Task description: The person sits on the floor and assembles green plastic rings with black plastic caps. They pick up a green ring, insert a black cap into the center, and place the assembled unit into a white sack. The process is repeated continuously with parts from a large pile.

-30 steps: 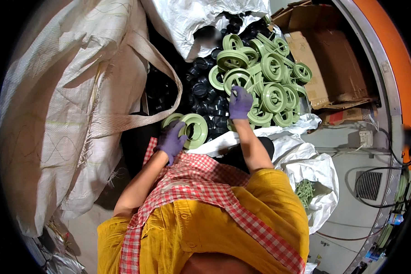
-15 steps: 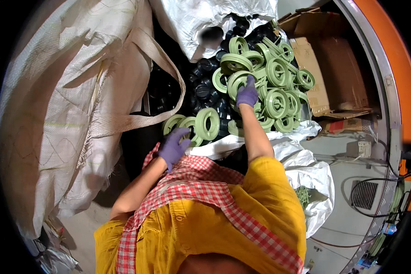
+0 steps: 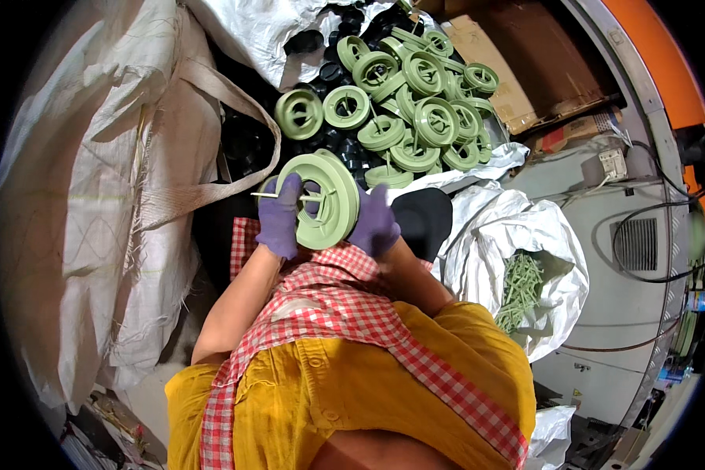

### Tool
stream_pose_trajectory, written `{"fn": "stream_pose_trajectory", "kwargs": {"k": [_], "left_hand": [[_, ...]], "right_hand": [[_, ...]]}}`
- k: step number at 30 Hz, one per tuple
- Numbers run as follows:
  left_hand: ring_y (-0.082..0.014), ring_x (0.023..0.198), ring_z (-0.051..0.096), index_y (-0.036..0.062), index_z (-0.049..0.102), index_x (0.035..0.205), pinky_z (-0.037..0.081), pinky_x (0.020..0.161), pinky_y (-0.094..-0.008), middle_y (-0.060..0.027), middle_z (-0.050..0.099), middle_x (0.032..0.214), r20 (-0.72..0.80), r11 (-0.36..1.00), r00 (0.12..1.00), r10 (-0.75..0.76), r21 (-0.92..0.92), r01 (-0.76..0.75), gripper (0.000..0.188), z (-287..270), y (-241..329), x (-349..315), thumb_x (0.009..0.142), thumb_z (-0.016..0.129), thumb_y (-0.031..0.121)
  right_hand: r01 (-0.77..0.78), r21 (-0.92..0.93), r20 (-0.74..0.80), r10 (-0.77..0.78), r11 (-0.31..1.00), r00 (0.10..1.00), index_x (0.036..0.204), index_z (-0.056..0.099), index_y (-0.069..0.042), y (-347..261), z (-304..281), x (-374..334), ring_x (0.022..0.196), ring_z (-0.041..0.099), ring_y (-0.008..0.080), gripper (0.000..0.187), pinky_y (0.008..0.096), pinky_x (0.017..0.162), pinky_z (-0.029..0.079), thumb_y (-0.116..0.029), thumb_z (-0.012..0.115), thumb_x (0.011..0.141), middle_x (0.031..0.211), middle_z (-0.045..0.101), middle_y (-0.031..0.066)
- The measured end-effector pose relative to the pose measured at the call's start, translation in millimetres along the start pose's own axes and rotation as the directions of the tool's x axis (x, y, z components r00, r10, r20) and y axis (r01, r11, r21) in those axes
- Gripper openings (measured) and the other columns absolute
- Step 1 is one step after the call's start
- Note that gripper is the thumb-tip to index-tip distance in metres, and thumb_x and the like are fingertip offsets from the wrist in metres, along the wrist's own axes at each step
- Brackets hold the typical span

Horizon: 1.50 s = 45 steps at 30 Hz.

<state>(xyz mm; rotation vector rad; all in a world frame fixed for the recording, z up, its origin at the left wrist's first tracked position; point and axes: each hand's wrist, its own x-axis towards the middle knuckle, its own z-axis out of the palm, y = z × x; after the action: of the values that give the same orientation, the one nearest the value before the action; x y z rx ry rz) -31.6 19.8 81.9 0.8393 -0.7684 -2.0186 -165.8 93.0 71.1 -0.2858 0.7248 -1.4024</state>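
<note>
Head view, the only one: step in hand looks like a two-handed hold on a pale-green round plastic ring with inner bars (image 3: pixel 341 205), just off centre toward 11 o'clock, over the lap, barred face partly toward camera. Left hand in purple glove (image 3: pixel 276 225): grip narrow, holding the ring at its 9 o'clock edge, thumb over the face. Right hand in purple glove (image 3: pixel 377 223): against the 3 o'clock edge, fingers partly hidden, can't tell how firm. Thin pale-green strip (image 3: pixel 263 195) pokes past the left hand toward 9 o'clock; can't tell if it's joined to the ring. From the ring: heap of similar green rings (image 3: pixel 406 102) at 1 o'clock, black round caps (image 3: pixel 331 74) at 12, white plastic sack (image 3: pixel 478 244) with thin green strips (image 3: pixel 522 294) at 4. My read: next move calls for a steady left grip and free right fingers; those thin bars look easy to bend.
</note>
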Motion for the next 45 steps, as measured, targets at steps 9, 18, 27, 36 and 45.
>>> {"fn": "stream_pose_trajectory", "kwargs": {"k": [9,18,27,36,45], "left_hand": [[-0.0155,0.085,0.061,0.003,0.059,0.107,0.05,0.078,-0.0299,-0.0073,0.063,0.097,0.079,0.945,0.987,-0.139,-0.286,0.156,0.054,-10,0,8,0.092,0.043,0.052],[-0.0296,0.092,0.059,0.0052,0.06,0.097,0.048,0.081,-0.038,-0.0151,0.061,0.095,0.019,0.197,0.937,0.348,0.976,-0.093,0.028,-101,-39,69,0.074,0.066,0.02],[-0.0353,0.109,0.05,0.009,0.053,0.115,0.041,0.093,-0.0421,-0.0149,0.051,0.118,0.125,0.097,0.97,0.209,0.984,-0.148,0.046,-101,-52,54,0.071,0.066,0.019],[-0.0157,0.093,0.057,0.0005,0.051,0.122,0.046,0.085,-0.0278,-0.0077,0.061,0.104,-0.205,0.88,0.958,0.202,0.467,-0.085,0.041,-67,-2,48,0.085,0.06,0.014],[-0.0132,0.079,0.061,0.0044,0.055,0.112,0.051,0.07,-0.0268,-0.0039,0.061,0.095,0.198,0.959,0.98,-0.032,0.281,-0.025,0.035,-3,6,13,0.089,0.056,0.031]], "right_hand": [[0.296,-0.068,0.122,-0.286,0.953,0.95,0.127,0.039,0.001,14,-17,-5,0.101,0.056,0.0191,0.04,0.0304,0.09,0.046,-0.019,0.049,0.095,0.111,0.057,0.0135],[0.284,-0.87,-0.097,-0.704,0.404,0.703,0.114,0.051,-0.006,-43,-71,126,0.079,0.059,0.0205,0.035,0.034,0.074,0.048,-0.011,0.062,0.08,0.091,0.061,0.008],[0.202,-0.54,0.543,-0.155,-0.817,0.825,0.094,0.058,-0.016,13,-81,307,0.081,0.062,0.0279,0.017,0.0395,0.069,0.045,-0.012,0.052,0.079,0.089,0.063,0.0064],[0.29,-0.914,0.065,-0.604,0.283,0.794,0.115,0.054,-0.011,-48,-37,164,0.094,0.061,0.0252,0.039,0.037,0.084,0.047,-0.015,0.061,0.077,0.105,0.062,0.013],[0.176,-0.34,0.043,-0.172,0.924,0.984,0.129,0.044,-0.006,-11,8,-2,0.097,0.058,0.018,0.036,0.0291,0.083,0.05,-0.013,0.048,0.094,0.112,0.057,0.0098]]}}
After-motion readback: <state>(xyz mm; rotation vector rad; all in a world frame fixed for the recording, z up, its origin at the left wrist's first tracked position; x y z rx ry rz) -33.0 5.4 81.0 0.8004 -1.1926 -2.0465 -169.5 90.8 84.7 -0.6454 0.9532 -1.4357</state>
